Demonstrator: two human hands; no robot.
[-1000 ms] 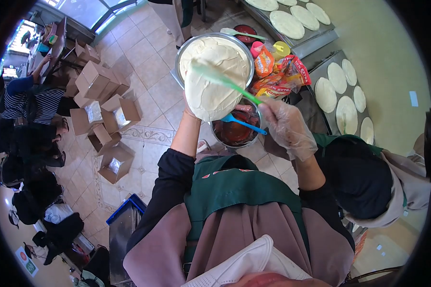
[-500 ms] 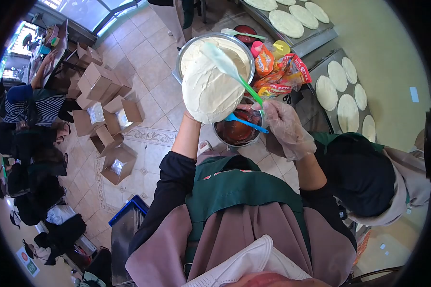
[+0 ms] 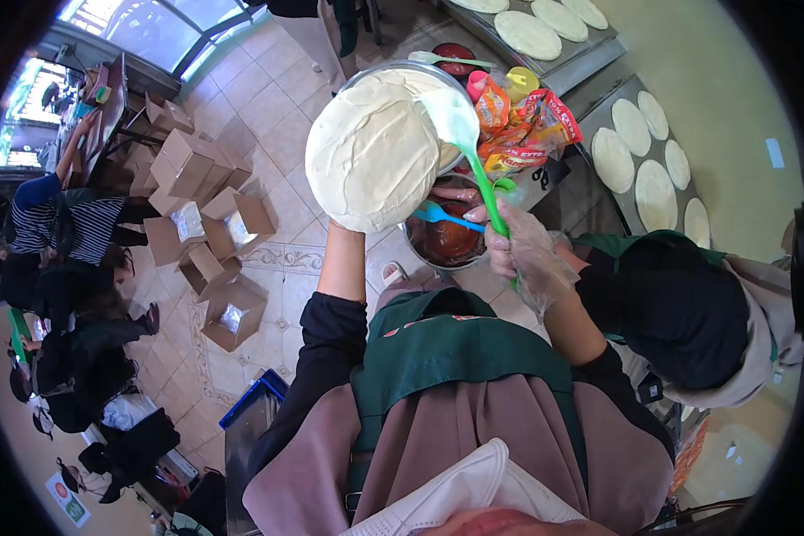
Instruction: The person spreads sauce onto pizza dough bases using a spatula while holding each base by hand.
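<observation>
A round flat base [image 3: 372, 152] covered with cream-coloured spread rests on my left hand [image 3: 348, 227], whose fingers are hidden beneath it. It partly overlaps a metal bowl [image 3: 451, 75] of the same cream. In its clear plastic glove, my right hand [image 3: 525, 250] is closed around the green handle of a spatula [image 3: 484, 179]. The white, cream-smeared blade is at the right edge of the base. Below, a pot [image 3: 444, 257] of dark red sauce has a blue spatula [image 3: 447, 215] across it.
Colourful packets [image 3: 529, 134] and a yellow cup [image 3: 522, 83] lie right of the bowl. Flat round breads [image 3: 656, 194] sit on trays at the right. A co-worker [image 3: 679, 313] in black leans in there. Open cardboard boxes [image 3: 232, 308] and several people are at the left.
The coated base has shifted left and up, away from the pot. The spatula has moved to its right edge and turned steeper. The co-worker's forearm now shows beside my right hand.
</observation>
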